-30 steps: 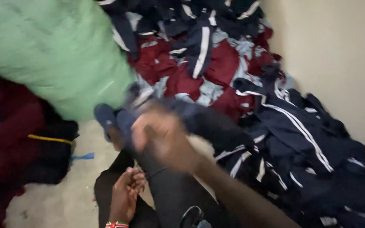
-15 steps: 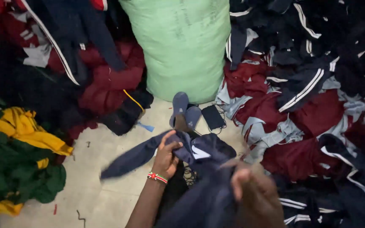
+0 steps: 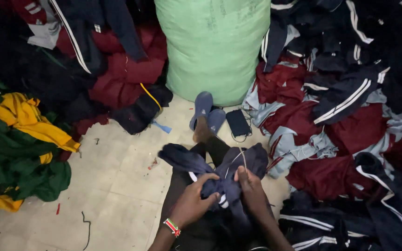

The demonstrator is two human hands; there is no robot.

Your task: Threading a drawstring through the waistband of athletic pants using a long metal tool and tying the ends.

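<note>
My hands, left (image 3: 192, 203) and right (image 3: 251, 190), meet on the garment (image 3: 219, 169) over my lap; the sack (image 3: 212, 46) stands ahead beyond my slippers (image 3: 208, 111); the phone (image 3: 237, 122) lies just right of them; clothing piles (image 3: 350, 116) flank both sides.

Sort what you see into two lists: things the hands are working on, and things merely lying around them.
In hand:
- dark navy cloth garment, gripped by the left hand and the right hand
- thin pale thread at the right hand

Lying about:
- big green woven sack
- black flat phone
- yellow and green clothes pile
- maroon striped garments

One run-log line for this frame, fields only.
left hand: gripping navy garment | right hand: gripping same garment, lap | ahead: green sack
</note>
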